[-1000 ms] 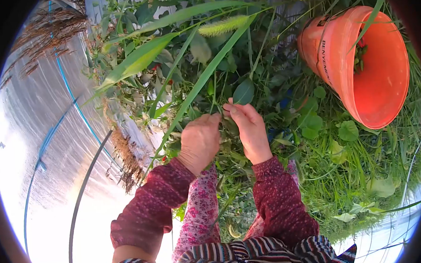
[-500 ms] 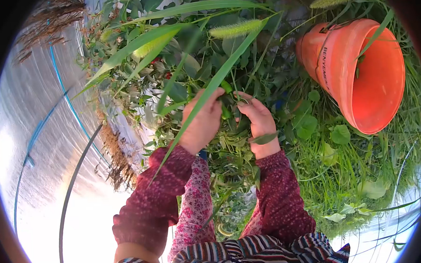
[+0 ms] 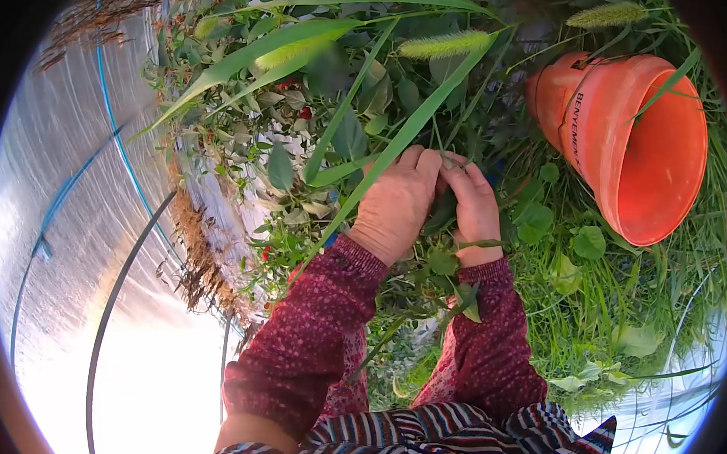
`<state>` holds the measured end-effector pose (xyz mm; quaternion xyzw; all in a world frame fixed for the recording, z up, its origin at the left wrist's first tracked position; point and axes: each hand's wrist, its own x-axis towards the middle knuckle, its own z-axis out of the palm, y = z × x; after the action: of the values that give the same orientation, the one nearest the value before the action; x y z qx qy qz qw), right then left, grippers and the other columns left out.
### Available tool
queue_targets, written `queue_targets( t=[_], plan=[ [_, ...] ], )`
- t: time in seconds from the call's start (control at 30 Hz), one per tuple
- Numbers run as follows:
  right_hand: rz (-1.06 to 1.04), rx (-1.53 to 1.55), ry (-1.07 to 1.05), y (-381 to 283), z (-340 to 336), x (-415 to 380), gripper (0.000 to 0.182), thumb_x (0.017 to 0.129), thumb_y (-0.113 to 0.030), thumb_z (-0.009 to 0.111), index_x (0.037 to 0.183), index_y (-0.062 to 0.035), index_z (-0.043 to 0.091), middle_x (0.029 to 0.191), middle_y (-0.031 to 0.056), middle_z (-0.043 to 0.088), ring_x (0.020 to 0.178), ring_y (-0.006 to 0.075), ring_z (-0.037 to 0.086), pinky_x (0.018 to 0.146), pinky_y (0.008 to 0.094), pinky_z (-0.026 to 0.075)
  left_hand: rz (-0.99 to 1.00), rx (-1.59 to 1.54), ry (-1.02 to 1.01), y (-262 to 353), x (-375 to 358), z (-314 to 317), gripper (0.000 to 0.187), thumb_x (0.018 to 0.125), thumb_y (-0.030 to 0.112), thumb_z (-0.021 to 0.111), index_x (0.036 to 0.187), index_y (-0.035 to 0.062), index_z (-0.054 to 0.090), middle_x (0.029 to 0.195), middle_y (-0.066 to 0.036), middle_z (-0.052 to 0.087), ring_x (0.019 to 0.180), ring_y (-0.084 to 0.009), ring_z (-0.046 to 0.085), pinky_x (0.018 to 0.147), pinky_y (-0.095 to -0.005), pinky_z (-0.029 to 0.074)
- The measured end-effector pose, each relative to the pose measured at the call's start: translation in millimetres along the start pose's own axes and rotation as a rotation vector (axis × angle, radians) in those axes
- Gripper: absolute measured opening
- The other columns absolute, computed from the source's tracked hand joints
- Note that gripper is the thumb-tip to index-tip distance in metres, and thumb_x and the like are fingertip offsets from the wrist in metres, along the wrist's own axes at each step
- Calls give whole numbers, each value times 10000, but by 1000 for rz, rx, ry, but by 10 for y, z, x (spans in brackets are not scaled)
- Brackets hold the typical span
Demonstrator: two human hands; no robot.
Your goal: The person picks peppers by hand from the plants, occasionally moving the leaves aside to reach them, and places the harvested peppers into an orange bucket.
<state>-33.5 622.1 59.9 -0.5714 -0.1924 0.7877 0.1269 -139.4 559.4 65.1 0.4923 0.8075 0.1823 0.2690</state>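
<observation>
My left hand [image 3: 399, 199] is among the leaves of a low plant [image 3: 440, 215], its back to me and its fingers curled closed. Close against it is my right hand [image 3: 474, 202], thumb and fingers pinched together by the left fingertips. Whatever sits between the two sets of fingertips is hidden. A long grass blade [image 3: 408, 132] crosses in front of the left hand. Small red fruits [image 3: 305, 113] show in the foliage to the left.
An orange bucket [image 3: 598, 127] lies tipped on the grass at the right, its mouth toward me. Foxtail seed heads [image 3: 445, 45] hang over the plants. Plastic sheeting [image 3: 71, 215], a blue cord [image 3: 126, 168] and a dark hoop [image 3: 112, 311] stand at the left.
Green peppers that showed between my hands are now out of sight. My left hand has moved right and its fingers now meet those of my right hand. The view has shifted slightly.
</observation>
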Motion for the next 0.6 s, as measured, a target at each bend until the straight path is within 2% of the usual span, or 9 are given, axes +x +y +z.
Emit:
queue_targets(
  t=[0.03,0.17,0.23,0.33,0.4,0.47,0.5,0.57,0.6],
  plan=[
    [-4,-5,7,1,-10,3,190,877,-112,593,1038,-14,616,925,2,624,813,69,549,726,206,439,-64,-97,-64,14,-11,7,184,723,111,652,887,66,585,937,-84,579,870,-315,588,745,-404,476],
    [-2,16,-5,39,-28,33,175,877,-109,598,1024,-16,621,896,-5,628,777,56,540,691,195,433,-109,-176,-140,-40,-6,-109,147,731,104,640,860,64,583,957,-103,583,872,-310,590,744,-405,477],
    [15,9,14,46,20,23,173,881,-87,584,1037,-15,611,896,-2,627,768,55,534,690,193,430,-13,15,-107,27,-78,-181,144,726,104,638,850,54,584,953,-107,582,855,-294,595,731,-399,481],
    [45,40,47,21,127,-21,180,883,-68,574,1053,-12,595,911,5,631,761,53,531,693,186,427,28,120,-36,150,-118,-274,141,728,93,625,847,35,577,938,-113,577,815,-280,596,706,-389,483],
    [51,-17,51,6,131,-24,175,890,-69,569,1053,-8,584,868,-9,609,727,52,512,665,185,411,27,121,-66,187,-133,-314,139,732,83,612,848,20,569,949,-112,578,792,-273,603,691,-382,484],
    [27,-45,0,62,50,8,164,894,-88,574,1038,-10,587,809,-29,572,684,52,482,630,197,391,-36,200,-239,295,-128,-473,138,733,57,597,860,17,560,950,-109,576,790,-273,612,696,-366,488],
    [29,-45,6,54,52,-14,164,894,-88,574,1038,-10,587,809,-29,572,684,52,482,630,197,391,-35,197,-243,340,-155,-555,138,733,57,597,860,17,560,950,-109,576,790,-273,612,696,-366,488],
    [67,5,3,24,97,-29,165,896,-109,580,1028,-11,589,754,-38,532,654,54,456,605,209,374,95,-89,-199,372,-180,-754,127,774,24,575,896,6,545,936,-119,577,795,-270,612,693,-337,497],
    [65,5,3,24,93,-17,165,896,-109,580,1028,-11,589,754,-38,532,654,54,456,605,209,374,79,-149,-58,370,-146,-902,164,762,-10,556,922,13,529,928,-125,571,774,-272,609,662,-348,504]
  ],
)
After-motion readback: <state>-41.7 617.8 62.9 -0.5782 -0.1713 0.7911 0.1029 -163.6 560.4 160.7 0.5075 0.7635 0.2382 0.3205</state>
